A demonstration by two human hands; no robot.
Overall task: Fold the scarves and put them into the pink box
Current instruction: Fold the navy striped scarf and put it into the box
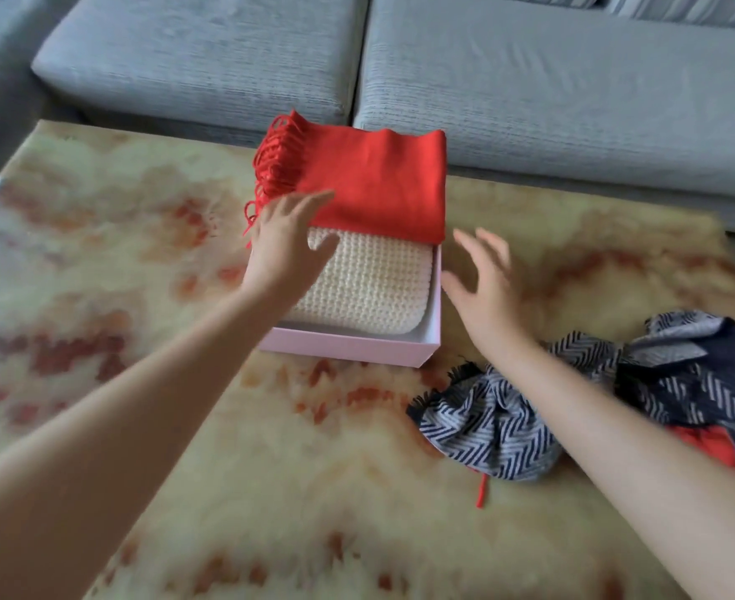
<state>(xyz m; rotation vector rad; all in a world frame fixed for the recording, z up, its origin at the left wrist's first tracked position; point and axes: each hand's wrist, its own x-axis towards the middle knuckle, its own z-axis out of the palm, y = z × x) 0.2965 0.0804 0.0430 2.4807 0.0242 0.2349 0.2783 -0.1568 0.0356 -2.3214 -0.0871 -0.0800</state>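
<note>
Scarves: red scarf (pixel 374 184) folded across far end of box (pixel 344 346), fringe (pixel 270 166) spilled over its left wall; white scarf (pixel 365 283) beneath | left hand (pixel 288 244), fingers spread, over fringe; right hand (pixel 487 283), fingers spread, beside box; nothing held | risk: fold likely dragged loose if fringe is tucked roughly; striped scarf (pixel 508 426) unfolded nearby

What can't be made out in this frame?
Head view only.
- Whether the left hand touches the cream scarf: motion blur.
- Far wall of the pink box: covered by the red scarf.
- Full extent of the patterned scarf: cut by the right edge, crossed by the right forearm.
</note>
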